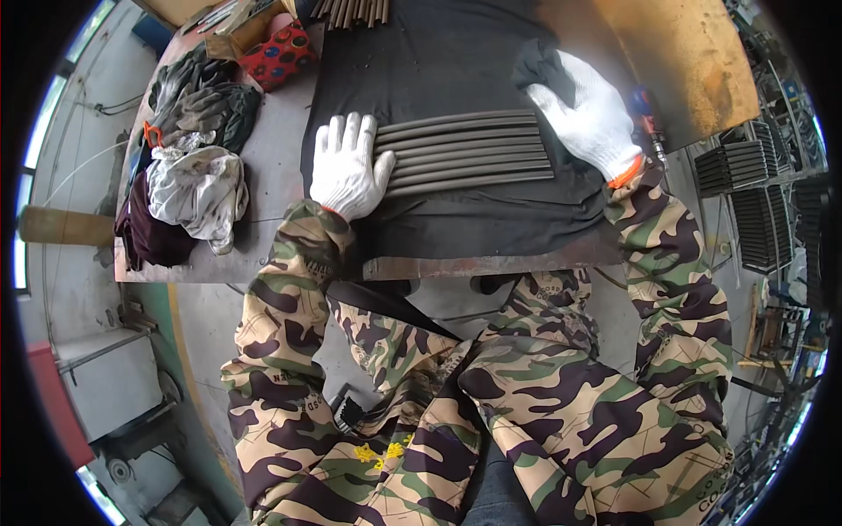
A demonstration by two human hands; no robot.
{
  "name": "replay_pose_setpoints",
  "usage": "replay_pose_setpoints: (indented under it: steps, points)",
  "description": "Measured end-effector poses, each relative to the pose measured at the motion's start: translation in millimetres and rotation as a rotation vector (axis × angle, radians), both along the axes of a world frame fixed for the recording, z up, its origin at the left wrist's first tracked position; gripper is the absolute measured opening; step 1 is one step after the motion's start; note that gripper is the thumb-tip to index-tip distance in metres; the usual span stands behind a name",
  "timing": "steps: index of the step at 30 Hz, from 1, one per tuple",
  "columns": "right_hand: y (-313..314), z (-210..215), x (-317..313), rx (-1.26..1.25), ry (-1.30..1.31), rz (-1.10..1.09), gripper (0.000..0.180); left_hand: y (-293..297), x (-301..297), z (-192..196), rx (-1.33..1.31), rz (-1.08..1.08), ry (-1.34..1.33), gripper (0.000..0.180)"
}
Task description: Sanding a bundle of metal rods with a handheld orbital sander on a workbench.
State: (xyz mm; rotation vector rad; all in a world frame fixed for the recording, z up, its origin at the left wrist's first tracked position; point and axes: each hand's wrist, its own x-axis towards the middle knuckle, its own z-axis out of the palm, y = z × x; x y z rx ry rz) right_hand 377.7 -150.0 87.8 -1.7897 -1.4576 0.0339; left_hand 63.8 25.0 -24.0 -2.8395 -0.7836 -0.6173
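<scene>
The row of dark rods lay side by side on a black cloth spread over the table. Their long axis ran left to right across the person's front, the right end tilted slightly away from the body. The left hand, in a white glove, was at the rods' left end: it lay palm down and flat, fingers extended, clasping nothing, with its thumb against the rod ends. The rods stretched out to the right of it. The right hand, also gloved, was just beyond their right end, toward the far side, its thumb and fingers closed on a dark rag. Whether that hand touched the rods could not be told. The left was the nearer of the two to the row. Beyond the rods was a second bundle of rods; left of them, a heap of rags; to their right, past the right hand, a red-and-blue tool.
</scene>
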Motion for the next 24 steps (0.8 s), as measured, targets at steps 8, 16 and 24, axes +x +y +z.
replay_pose_setpoints:
  steps: [8, 16, 24]
  points:
    - [34.6, -77.1, -114.2, -0.132, -0.577, 0.096, 0.040, 8.2, 16.2, -2.7, -0.004, -0.016, -0.058, 0.053]
    - [76.1, -87.7, -159.6, -0.073, -0.409, 0.201, 0.048, 10.6, -31.7, -8.2, -0.210, -0.020, -0.051, 0.058]
    - [21.8, -73.5, -21.3, -0.246, -0.513, 0.027, 0.042, 3.6, -30.7, 6.0, -0.195, 0.048, 0.005, 0.065]
